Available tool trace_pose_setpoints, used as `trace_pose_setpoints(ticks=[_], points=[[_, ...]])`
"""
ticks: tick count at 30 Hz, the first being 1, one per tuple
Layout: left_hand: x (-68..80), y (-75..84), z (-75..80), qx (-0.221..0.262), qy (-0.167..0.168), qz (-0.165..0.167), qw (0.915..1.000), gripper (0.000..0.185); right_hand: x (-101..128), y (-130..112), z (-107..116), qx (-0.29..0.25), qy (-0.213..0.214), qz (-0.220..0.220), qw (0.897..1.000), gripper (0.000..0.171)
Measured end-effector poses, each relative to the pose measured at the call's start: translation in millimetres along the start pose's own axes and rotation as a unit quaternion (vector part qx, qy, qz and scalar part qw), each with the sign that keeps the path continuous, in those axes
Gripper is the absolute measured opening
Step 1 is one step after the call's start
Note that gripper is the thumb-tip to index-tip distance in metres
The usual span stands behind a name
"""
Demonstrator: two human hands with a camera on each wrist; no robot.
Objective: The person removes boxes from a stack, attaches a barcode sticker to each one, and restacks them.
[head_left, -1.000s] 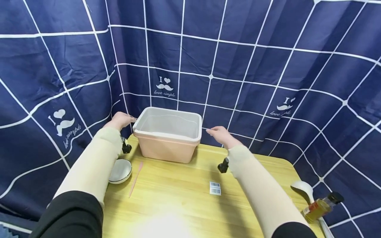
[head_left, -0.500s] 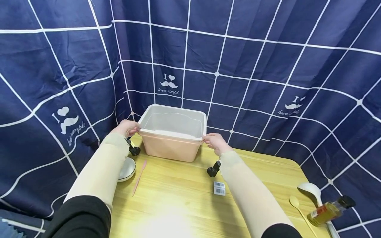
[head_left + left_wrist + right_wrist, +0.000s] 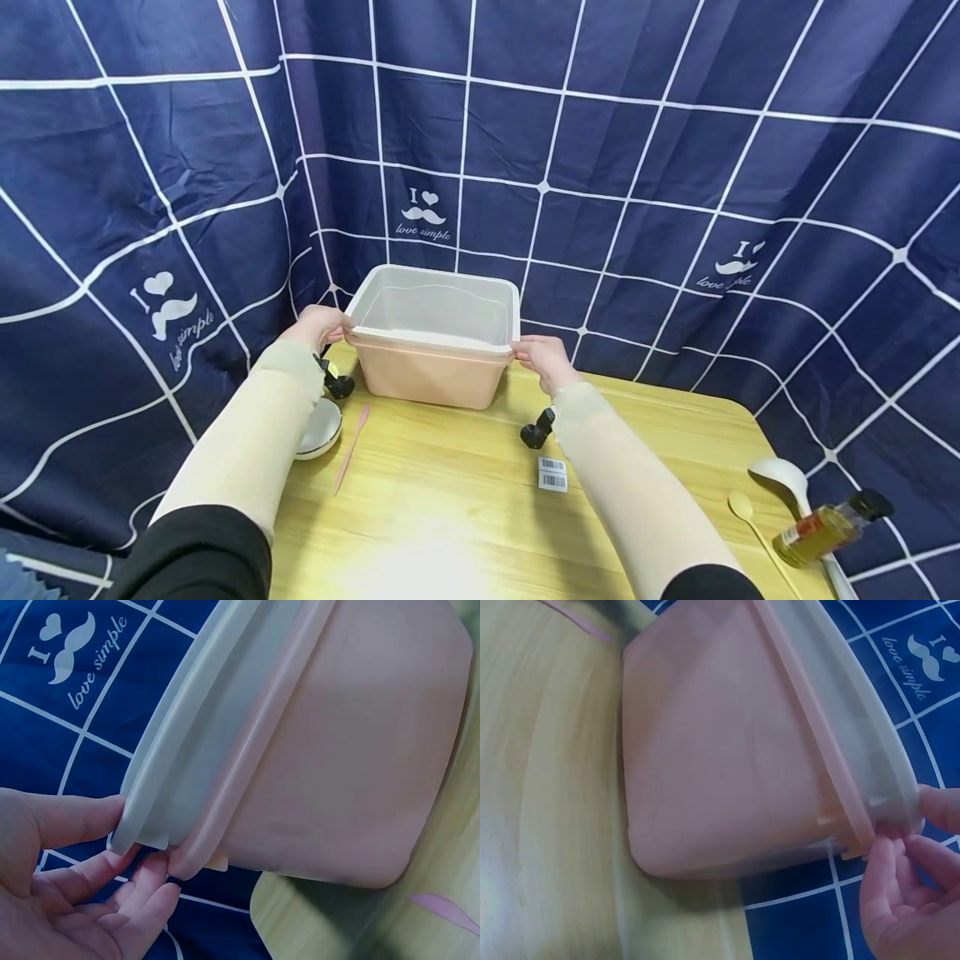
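A white plastic bin point(image 3: 442, 304) sits nested inside a pink plastic bin point(image 3: 427, 377) near the table's back edge. My left hand point(image 3: 318, 323) pinches the white rim at its left front corner. In the left wrist view the thumb lies on the white rim point(image 3: 169, 765) and the fingers curl under it, close to the pink rim point(image 3: 251, 750). At the right front corner my right hand point(image 3: 543, 358) pinches the same white rim, thumb on top and fingers beneath, as the right wrist view shows. A gap of white wall point(image 3: 847, 727) shows between the two rims.
A white bowl point(image 3: 318, 429) stands by my left forearm, beside a pink knife-like utensil point(image 3: 351, 450). A barcode label point(image 3: 552, 474) lies mid-table. At right are a yellow spoon point(image 3: 742, 507), a white ladle point(image 3: 783, 479) and an oil bottle point(image 3: 821, 532). Blue curtains point(image 3: 600, 150) border the table.
My right hand has come left to the bin's corner and taken hold of the white rim. My left hand now grips the opposite corner. The last half second shows almost no movement.
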State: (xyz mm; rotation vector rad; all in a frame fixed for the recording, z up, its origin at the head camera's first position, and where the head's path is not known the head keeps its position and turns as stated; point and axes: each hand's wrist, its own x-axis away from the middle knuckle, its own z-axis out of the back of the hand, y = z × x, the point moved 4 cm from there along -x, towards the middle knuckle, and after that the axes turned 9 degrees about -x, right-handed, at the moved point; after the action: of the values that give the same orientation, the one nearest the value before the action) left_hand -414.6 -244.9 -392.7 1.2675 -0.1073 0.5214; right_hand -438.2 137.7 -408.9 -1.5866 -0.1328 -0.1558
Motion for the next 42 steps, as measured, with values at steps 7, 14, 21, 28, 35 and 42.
trace_pose_setpoints(ticks=[7, 14, 21, 28, 35, 42], points=[[5.1, 0.7, 4.9, 0.011, -0.003, -0.005, 0.9999, 0.061, 3.4, -3.4, -1.0, -0.022, 0.001, 0.002, 1.0, 0.036], [7.5, 5.8, 5.9, 0.057, -0.011, -0.004, 0.9983, 0.024, 2.4, -7.5, 4.1, -0.06, -0.001, -0.007, 0.998, 0.039], [14.5, 13.6, 7.8, 0.078, -0.006, -0.012, 0.9969, 0.007, 6.9, -21.2, 5.3, -0.082, 0.008, 0.005, 0.997, 0.044], [34.3, 28.5, 17.5, 0.178, 0.027, -0.063, 0.9816, 0.042, 21.4, -50.0, 0.1, -0.11, 0.002, 0.039, 0.993, 0.045], [62.5, 60.3, 12.9, 0.287, 0.061, -0.152, 0.9438, 0.044, 45.4, -96.3, 13.8, -0.16, 0.013, 0.105, 0.982, 0.037], [97.8, 100.1, -25.6, 0.275, 0.081, -0.233, 0.9291, 0.043, 77.1, -135.4, 69.4, -0.217, 0.002, 0.168, 0.962, 0.017]])
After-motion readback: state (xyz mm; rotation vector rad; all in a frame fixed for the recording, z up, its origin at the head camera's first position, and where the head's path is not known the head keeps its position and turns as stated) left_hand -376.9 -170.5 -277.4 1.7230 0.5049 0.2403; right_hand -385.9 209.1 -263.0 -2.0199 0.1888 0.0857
